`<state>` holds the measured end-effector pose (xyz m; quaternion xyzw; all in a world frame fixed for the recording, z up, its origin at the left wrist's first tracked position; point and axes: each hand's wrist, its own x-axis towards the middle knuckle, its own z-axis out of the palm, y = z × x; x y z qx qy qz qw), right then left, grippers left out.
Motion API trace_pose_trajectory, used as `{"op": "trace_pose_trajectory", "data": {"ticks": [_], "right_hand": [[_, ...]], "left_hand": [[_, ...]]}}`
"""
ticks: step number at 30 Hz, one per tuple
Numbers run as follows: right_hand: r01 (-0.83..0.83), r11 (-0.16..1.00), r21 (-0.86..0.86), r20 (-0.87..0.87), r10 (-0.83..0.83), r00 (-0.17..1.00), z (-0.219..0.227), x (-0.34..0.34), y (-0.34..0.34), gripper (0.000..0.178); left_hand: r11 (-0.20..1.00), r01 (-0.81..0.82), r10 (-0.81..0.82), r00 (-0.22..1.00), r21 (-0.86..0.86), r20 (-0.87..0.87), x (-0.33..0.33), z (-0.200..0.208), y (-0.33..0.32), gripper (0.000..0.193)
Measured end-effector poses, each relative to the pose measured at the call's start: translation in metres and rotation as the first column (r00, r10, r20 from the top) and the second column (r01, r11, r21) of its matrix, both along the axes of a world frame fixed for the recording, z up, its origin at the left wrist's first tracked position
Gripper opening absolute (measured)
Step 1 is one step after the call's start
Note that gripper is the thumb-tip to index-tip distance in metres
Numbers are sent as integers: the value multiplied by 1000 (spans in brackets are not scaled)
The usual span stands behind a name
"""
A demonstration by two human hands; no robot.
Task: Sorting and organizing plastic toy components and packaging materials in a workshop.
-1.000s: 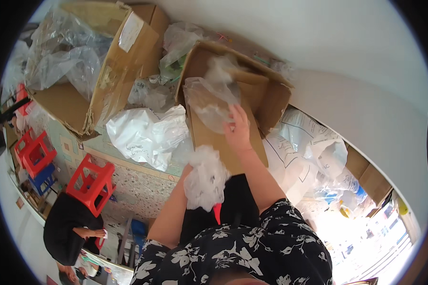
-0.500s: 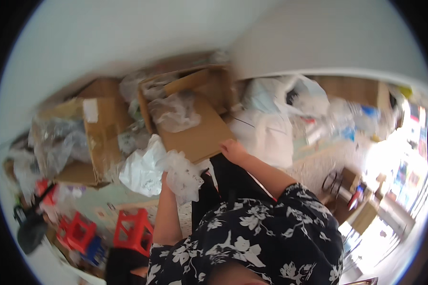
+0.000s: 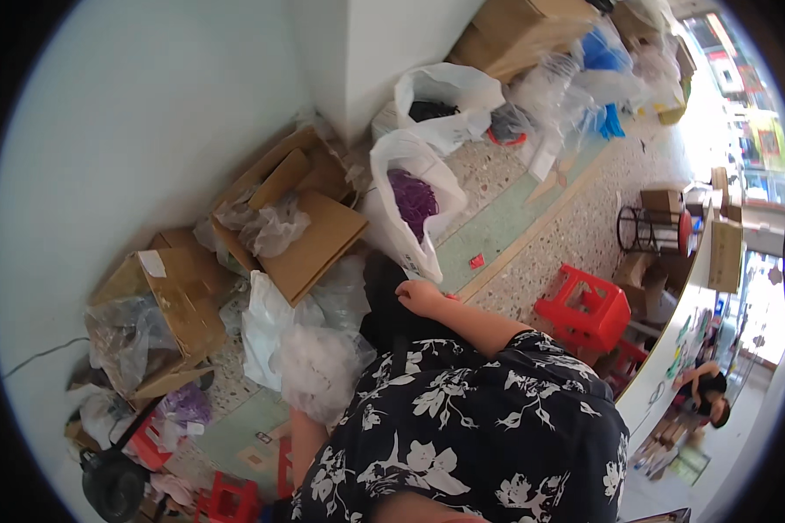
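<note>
A crumpled clear plastic bag covers the end of my left forearm, and my left hand seems closed on it, its fingers hidden. Against it hangs a white plastic bag. My right hand is in front of my dark trousers, fingers curled in, with nothing visible in them. Ahead of the hands stands an opened cardboard box, its flap tilted toward me and clear plastic lying on top. Beyond my right hand, a white bag stands open with purple stringy material inside.
Another cardboard box with clear plastic stands at left. A second white bag holds something dark. Red stools stand at right and lower left. A long white table runs along the right, with a person beyond it.
My view has turned, bringing the right side of the room into sight. My right hand has come away from the cardboard flap. The clear plastic bag remains at my left hand.
</note>
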<state>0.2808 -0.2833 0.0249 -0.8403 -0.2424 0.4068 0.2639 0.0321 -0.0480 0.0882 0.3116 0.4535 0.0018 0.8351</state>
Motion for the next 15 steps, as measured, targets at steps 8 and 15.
{"op": "trace_pose_trajectory", "data": {"ticks": [8, 15], "right_hand": [[140, 990, 16, 18, -140, 990, 13, -4, -90, 21], [283, 958, -39, -203, -285, 937, 8, 21, -175, 33]], "left_hand": [[996, 90, -89, 996, 14, -25, -6, 33, -65, 29], [936, 330, -337, 940, 123, 48, 133, 38, -112, 29]]}}
